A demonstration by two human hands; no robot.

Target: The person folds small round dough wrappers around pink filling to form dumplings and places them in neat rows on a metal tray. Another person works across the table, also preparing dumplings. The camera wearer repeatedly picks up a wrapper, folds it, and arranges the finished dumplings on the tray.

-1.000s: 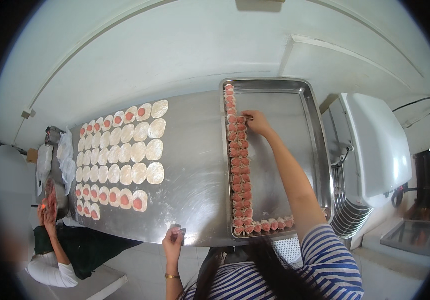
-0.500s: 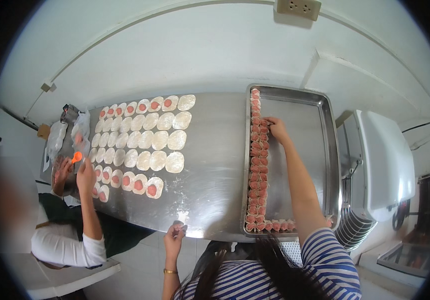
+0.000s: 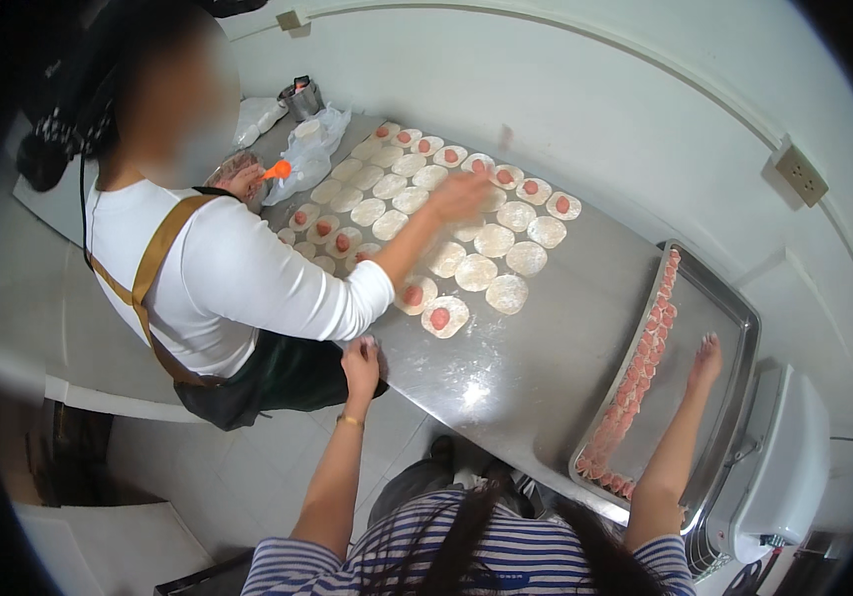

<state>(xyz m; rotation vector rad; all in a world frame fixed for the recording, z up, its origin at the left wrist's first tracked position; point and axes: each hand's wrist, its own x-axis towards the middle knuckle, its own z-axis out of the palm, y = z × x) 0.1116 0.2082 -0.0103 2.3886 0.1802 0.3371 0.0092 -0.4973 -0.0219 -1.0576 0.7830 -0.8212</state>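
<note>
My left hand (image 3: 360, 366) is at the table's near edge, its fingers curled together. Whatever they hold, if anything, is hidden. Over the bare floor of a metal tray (image 3: 752, 328), my right hand (image 3: 707, 364) is raised with its fingers extended and nothing visible in them. Open-topped dumplings (image 3: 635, 382) with pink filling line the tray's left side and near edge. Rows of round dough wrappers (image 3: 493, 241) lie on the steel table (image 3: 556, 348), some bearing pink filling (image 3: 440, 318).
At my left a co-worker in a white top reaches a hand (image 3: 461, 197) across the wrappers. The other hand (image 3: 246, 181) is by an orange spoon (image 3: 278, 170) and a bowl. A plastic bag (image 3: 319, 149) lies behind. A white appliance (image 3: 784, 462) stands right of the tray.
The view has swung left. My right hand has lifted off the dumpling row and moved rightward over the tray. The co-worker's arm now stretches over the wrappers; another far-row wrapper has filling.
</note>
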